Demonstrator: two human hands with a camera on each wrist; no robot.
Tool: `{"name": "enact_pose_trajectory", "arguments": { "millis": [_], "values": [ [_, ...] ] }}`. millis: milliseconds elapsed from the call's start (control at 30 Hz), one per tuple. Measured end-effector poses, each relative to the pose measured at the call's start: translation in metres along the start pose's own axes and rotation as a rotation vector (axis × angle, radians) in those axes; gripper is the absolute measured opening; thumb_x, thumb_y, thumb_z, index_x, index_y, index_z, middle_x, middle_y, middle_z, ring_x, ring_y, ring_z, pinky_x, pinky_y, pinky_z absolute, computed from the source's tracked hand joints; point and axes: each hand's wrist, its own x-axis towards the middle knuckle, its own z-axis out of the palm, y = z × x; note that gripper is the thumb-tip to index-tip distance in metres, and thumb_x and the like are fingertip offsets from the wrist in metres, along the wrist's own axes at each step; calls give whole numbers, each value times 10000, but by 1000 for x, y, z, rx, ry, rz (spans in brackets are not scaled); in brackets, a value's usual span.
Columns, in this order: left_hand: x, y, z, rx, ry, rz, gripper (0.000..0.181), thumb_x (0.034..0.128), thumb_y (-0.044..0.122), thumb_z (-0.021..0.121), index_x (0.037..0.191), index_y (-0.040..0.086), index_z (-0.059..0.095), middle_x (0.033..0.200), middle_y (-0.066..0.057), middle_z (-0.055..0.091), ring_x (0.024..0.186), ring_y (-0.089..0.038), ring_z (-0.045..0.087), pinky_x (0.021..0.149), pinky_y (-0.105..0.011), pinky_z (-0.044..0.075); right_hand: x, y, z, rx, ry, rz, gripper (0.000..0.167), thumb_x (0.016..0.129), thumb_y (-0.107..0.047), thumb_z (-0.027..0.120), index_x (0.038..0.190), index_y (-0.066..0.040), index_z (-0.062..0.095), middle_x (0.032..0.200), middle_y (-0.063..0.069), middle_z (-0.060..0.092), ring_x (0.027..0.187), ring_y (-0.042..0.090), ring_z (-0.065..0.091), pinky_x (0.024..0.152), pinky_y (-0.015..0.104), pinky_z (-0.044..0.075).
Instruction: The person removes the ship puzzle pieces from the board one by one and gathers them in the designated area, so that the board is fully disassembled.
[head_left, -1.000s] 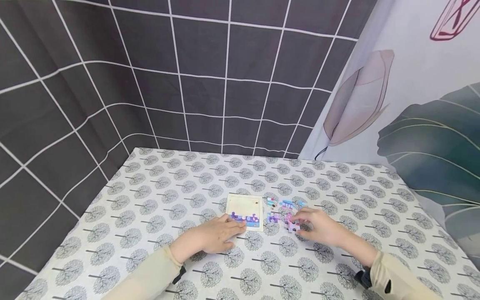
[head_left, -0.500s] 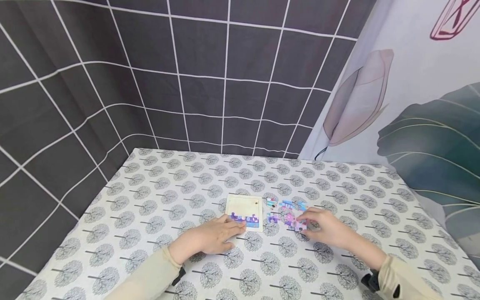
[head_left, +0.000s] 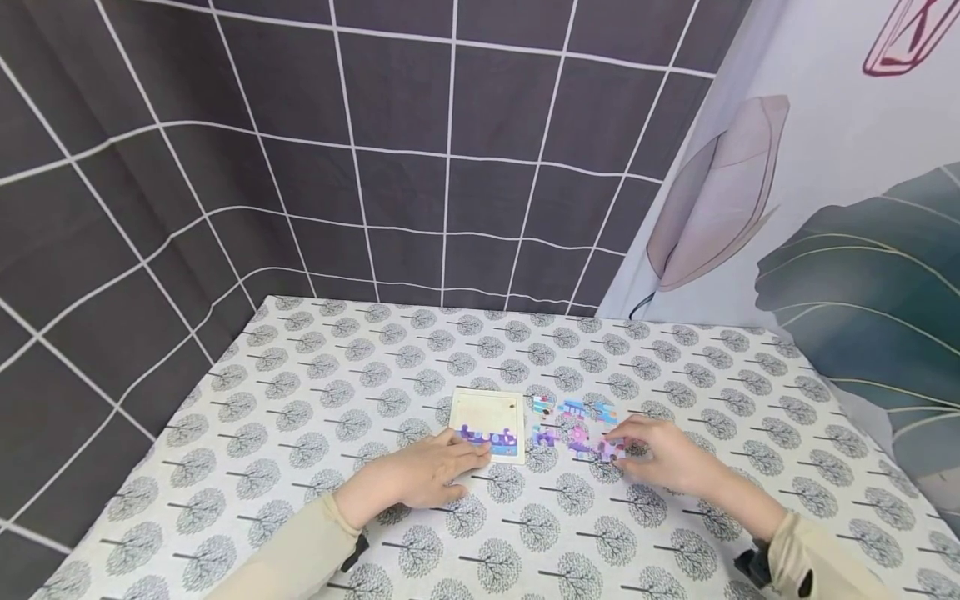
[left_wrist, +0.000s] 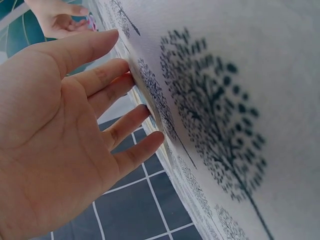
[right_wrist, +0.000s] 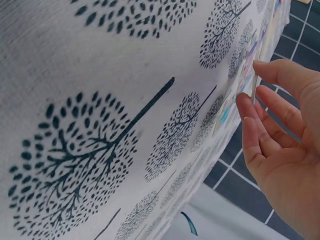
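Left hand (head_left: 422, 475): straight fingers on cream square wooden tray (head_left: 486, 410), at its seven o'clock
Right hand (head_left: 663, 454): pinches flat purple-pink jigsaw piece (head_left: 609, 451) (edge-on from the wrist)
Jigsaw piece: tray's three o'clock

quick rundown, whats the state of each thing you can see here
left grip: fingers extended, resting on the tray's near left part
right grip: thumb and fingers pinching a piece
pinched puzzle piece: held, not in the tray
puzzle tray: part filled, near side pieced, far side bare
loose puzzle pieces: lying right of the tray
tree-print tablecloth: spread flat
dark grid curtain: hanging
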Motion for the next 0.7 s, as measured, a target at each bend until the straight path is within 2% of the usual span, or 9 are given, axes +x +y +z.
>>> {"name": "enact_pose_trajectory", "arguments": {
  "millis": [367,700],
  "values": [
    [0,-1,0,-5,5,-5,562,932,307,514,1452,182,340,1512,85,285,1331,-195,329,1100,-430,318,-2,6,-6,-15,-31,87,336,742,-81,737,1068,-61,661,1016,9,660,836,113,615,726,260,560],
    [0,-2,2,10,15,12,562,930,306,517,1449,178,345,1510,82,290,1310,-185,349,1097,-400,329,-1,7,-6,-25,-48,101,336,743,-97,742,1069,-74,664,1007,2,653,833,121,617,708,259,558]
  ]
}}
